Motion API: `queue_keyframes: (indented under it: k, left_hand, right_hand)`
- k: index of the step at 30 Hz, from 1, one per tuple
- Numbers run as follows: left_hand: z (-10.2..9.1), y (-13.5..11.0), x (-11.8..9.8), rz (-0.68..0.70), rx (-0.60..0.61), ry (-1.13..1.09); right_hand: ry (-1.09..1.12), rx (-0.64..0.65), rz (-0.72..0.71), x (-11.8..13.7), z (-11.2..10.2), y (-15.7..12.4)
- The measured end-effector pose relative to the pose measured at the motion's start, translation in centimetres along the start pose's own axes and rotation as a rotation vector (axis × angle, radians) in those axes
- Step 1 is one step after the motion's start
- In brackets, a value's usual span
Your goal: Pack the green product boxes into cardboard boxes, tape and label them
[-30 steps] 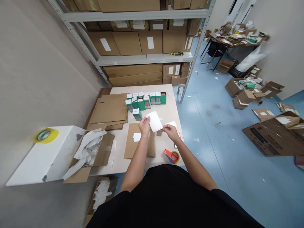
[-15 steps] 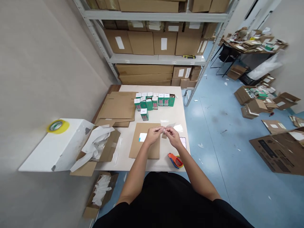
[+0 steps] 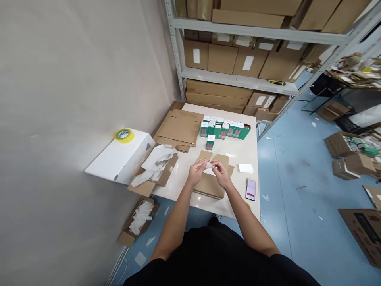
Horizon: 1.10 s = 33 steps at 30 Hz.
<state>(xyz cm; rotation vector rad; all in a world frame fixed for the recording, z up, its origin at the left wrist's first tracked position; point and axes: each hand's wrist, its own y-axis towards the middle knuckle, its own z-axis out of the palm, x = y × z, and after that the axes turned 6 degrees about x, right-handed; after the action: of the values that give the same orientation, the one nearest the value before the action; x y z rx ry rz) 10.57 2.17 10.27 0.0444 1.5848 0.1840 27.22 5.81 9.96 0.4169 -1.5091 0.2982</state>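
Note:
My left hand (image 3: pixel 197 172) and my right hand (image 3: pixel 221 174) are close together over a flat brown cardboard carton (image 3: pixel 208 188). Fingers of both are pinched on a small white piece of paper (image 3: pixel 208 165), possibly a label. A thin translucent strip rises just beyond the fingertips; whether it belongs to the paper I cannot tell. Part of a white patch on the carton shows beneath my hands. My right forearm covers most of the scissors, leaving only a yellow bit of handle (image 3: pixel 248 205) in sight.
Several green-and-white small boxes (image 3: pixel 217 130) stand at the table's back. Flattened cardboard (image 3: pixel 180 127) lies left of them. An open carton of white paper (image 3: pixel 154 167), a white block with yellow tape (image 3: pixel 124 135), a white card (image 3: pixel 245 168) and a phone (image 3: pixel 250 190) surround the workspace.
The camera has turned left, so the scene sits further right. My hands, still pinching, have moved left from the carton's right edge to over its middle. The scissors have become mostly hidden.

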Motion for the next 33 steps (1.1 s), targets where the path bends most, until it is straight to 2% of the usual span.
queue_keyframes:
  k: [5, 12, 17, 21, 25, 30, 33]
  left_hand:
    - [-6.1, -3.9, -0.3, -0.032, -0.199, -0.033]
    - [-13.4, -10.2, -0.5, 0.052, -0.308, -0.104]
    - [-18.9, -14.9, -0.5, 0.094, -0.391, 0.058]
    - [-22.0, -18.0, -0.4, 0.069, -0.514, 0.140]
    - [-22.5, -19.7, -0.8, 0.032, -0.647, 0.151]
    - [-20.1, -19.8, -2.1, 0.048, -0.679, 0.284]
    - [-18.8, -19.8, -2.2, 0.001, -0.709, 0.304]
  right_hand:
    - [0.055, 0.028, 0.063, 1.2, 6.5, -0.3]
    - [0.043, 0.130, 0.071, 1.1, 16.9, 0.2]
    - [-0.035, 0.305, 0.017, 0.8, 23.9, -0.4]
    - [-0.084, 0.449, -0.038, 1.0, 27.2, -1.3]
    - [-0.025, 0.535, -0.037, 0.8, 28.1, -1.6]
    - [0.084, 0.586, 0.020, -0.2, 28.2, -1.4]
    - [0.126, 0.593, 0.033, -1.2, 27.9, -1.1]
